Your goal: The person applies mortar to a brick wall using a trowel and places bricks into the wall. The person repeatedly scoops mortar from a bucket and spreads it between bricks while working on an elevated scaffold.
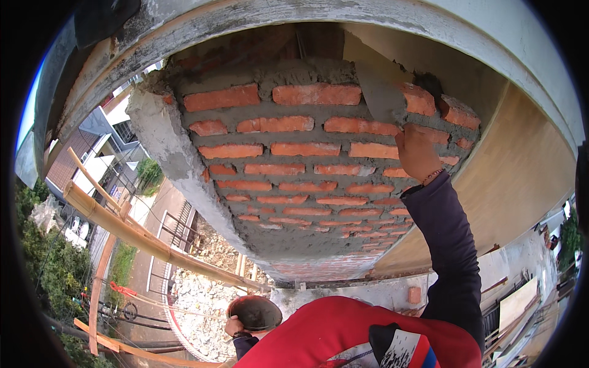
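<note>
My right hand [419, 153] is closed round the handle of a trowel [379, 89], its grey blade pointing up against the top course of the brick wall [316, 150]. The blade rests near wet mortar [319, 70] spread along the top, left of an upright-set end brick [420, 99]. The handle is mostly hidden in my fist. Low down on the left, my left hand [234, 326] grips the rim of a round bucket [277, 324] with grey mortar [257, 313] in it.
A rough concrete column [178, 147] borders the wall on the left, and a curved concrete beam [307, 13] runs overhead. Bamboo poles [135, 230] cross at the left above a drop to rubble [196, 306]. A loose brick [415, 295] lies on the ledge behind my right arm.
</note>
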`<state>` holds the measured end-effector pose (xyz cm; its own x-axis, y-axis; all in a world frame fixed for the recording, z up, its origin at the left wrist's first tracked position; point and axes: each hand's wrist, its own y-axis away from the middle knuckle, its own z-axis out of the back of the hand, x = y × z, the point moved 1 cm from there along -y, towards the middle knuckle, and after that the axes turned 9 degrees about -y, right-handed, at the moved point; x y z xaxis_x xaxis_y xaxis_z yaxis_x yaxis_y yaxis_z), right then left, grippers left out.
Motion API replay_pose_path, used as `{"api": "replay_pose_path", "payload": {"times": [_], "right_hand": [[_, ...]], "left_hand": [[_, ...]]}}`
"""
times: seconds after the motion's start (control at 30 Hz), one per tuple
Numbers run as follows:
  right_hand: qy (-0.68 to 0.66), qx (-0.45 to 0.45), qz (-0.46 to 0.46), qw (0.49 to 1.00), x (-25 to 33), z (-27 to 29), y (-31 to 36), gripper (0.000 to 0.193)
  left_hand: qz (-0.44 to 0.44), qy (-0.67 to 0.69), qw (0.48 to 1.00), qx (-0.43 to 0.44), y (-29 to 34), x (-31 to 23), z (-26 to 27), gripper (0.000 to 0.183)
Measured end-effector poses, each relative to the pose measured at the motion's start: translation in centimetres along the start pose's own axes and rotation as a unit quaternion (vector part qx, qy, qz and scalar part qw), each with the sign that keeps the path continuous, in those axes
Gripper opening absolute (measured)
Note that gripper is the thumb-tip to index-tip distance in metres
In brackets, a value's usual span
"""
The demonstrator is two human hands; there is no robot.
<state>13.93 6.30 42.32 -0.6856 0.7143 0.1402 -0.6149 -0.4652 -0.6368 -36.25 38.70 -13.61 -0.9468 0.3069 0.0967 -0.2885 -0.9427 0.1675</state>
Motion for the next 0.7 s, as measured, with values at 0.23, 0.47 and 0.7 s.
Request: {"api": "replay_pose_path", "payload": {"times": [0.23, 0.47, 0.7], "right_hand": [[-0.713, 0.083, -0.308, 0.624, 8.4, -2.2, 0.0, 0.025], [-0.791, 0.139, -0.23, 0.55, 21.2, -8.2, -4.8, 0.026], [-0.529, 0.099, -0.099, 0.837, 19.3, -14.2, -2.8, 0.039]], "left_hand": [[-0.023, -0.026, 0.999, 0.018, -0.8, 1.1, 0.2, 0.018], [-0.066, 0.022, 0.998, 0.006, -1.7, 0.6, -0.4, 0.013], [0.069, 0.387, 0.919, 0.012, -1.5, -1.7, -0.6, 0.021]]}}
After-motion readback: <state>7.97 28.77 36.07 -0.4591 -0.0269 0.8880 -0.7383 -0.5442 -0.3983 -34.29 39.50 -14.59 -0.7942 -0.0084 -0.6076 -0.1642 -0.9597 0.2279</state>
